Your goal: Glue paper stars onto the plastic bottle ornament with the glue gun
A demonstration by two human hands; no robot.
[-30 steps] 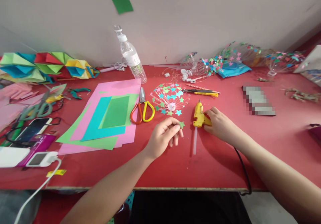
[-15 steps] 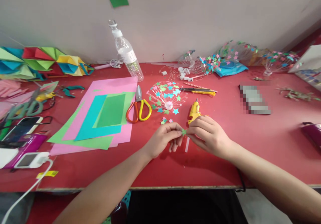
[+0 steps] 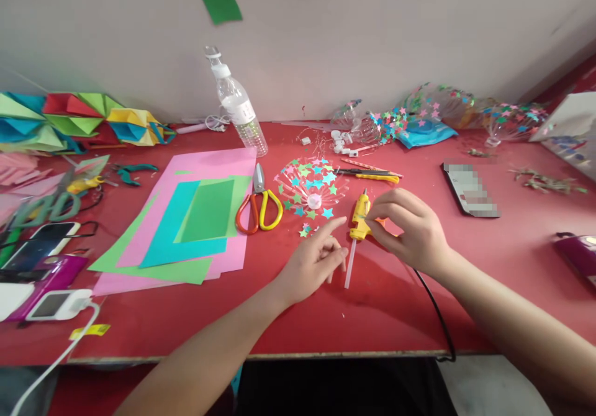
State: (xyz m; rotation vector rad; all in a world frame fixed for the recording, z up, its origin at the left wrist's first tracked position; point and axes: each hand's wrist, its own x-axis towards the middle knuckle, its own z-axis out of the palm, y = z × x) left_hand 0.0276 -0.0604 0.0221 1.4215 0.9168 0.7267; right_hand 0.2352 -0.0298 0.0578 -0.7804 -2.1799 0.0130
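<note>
My right hand pinches a small green paper star, seen nearly edge-on, above the yellow glue gun. A clear glue stick juts from the back of that gun toward me. Just left of it my left hand holds nothing, its index finger stretched out and the other fingers loosely bent. Beyond the hands sits a clear plastic piece cut into strips, with coloured stars on the strips. A few loose stars lie between it and my left hand.
Scissors with red and yellow handles lie beside stacked coloured paper. A tilted plastic bottle stands near the wall. Behind the glue gun is a yellow cutter knife; a phone lies right. The gun's black cable crosses the table edge.
My hands have come apart. The right one has moved right and up with the green star, over the glue gun; the left has let go and its index finger has straightened.
</note>
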